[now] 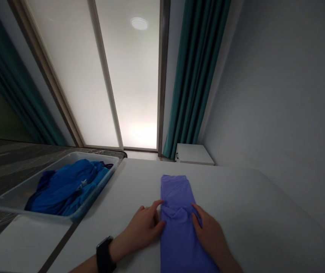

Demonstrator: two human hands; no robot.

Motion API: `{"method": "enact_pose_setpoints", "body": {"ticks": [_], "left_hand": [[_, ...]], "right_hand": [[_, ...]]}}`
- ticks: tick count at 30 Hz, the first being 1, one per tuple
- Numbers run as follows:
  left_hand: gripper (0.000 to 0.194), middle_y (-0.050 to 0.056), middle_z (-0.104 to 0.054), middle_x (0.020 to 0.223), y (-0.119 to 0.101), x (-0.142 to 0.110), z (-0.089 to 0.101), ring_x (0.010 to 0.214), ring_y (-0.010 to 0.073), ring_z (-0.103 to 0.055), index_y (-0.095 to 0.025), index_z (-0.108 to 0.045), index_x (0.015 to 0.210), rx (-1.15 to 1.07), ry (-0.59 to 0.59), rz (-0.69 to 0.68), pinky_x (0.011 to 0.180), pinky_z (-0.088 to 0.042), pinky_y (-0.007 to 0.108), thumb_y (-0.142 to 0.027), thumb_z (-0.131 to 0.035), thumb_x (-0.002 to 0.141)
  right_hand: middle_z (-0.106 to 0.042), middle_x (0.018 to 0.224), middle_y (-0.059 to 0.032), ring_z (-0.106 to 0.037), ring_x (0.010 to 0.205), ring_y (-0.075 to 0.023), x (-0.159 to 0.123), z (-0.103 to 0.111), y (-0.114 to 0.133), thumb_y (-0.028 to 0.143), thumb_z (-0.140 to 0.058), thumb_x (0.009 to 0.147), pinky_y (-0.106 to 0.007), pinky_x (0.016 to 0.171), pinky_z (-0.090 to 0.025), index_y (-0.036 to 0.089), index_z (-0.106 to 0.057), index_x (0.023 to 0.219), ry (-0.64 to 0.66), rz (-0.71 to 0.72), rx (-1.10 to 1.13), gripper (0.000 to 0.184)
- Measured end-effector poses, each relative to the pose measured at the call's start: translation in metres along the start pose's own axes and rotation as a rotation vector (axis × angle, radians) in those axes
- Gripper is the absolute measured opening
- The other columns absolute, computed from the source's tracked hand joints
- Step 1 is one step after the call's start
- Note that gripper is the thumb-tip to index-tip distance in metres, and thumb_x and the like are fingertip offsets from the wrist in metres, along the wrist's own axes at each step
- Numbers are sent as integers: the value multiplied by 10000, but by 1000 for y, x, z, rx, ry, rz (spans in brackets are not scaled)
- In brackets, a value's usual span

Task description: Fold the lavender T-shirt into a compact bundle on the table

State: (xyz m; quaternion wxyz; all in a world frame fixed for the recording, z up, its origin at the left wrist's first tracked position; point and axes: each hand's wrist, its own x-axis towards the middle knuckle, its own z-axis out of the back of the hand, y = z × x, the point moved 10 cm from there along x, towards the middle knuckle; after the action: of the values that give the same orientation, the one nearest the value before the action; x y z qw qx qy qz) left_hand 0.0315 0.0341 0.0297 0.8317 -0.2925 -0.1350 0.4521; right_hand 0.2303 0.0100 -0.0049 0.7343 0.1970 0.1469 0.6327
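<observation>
A purple garment (176, 239), folded into a long narrow strip, lies lengthwise on the white table in front of me. My left hand (144, 229), with a black watch on its wrist, grips the strip's left edge between thumb and forefinger. On the opposite edge my right hand (209, 231) holds the cloth with its thumb and forefinger. Between the two hands the fabric bunches into a small crosswise ridge. The far end of the strip lies flat. Its near end runs out of the bottom of the view, so what kind of garment it is cannot be made out.
To the left stands a clear plastic bin (32, 214) with crumpled blue clothes (68, 185) inside. The white table (253, 223) extends to the right towards a grey wall. Beyond its far edge are a white cabinet (193, 153), teal curtains (198, 76) and frosted sliding doors (134, 87).
</observation>
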Motion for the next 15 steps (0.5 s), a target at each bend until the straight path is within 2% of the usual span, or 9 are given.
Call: {"method": "enact_pose_setpoints", "body": {"ticks": [6, 15], "left_hand": [[521, -40, -674, 779, 5, -6, -19, 702, 163, -608, -240, -420, 1360, -97, -25, 37, 881, -397, 333, -250, -494, 844], [389, -68, -562, 657, 5, -12, -19, 632, 126, -516, -210, -493, 1232, -318, -30, 67, 703, -395, 250, -213, -507, 843]], "right_hand": [[-627, 1306, -101, -613, 1163, -225, 1, -1, -4, 330, -329, 938, -347, 1034, -416, 155, -589, 1298, -11, 26, 46, 477], [-643, 1280, -117, -612, 1163, -227, 1, -2, -4, 338, -317, 939, -350, 1047, -407, 124, -611, 1274, 41, 50, 54, 495]]}}
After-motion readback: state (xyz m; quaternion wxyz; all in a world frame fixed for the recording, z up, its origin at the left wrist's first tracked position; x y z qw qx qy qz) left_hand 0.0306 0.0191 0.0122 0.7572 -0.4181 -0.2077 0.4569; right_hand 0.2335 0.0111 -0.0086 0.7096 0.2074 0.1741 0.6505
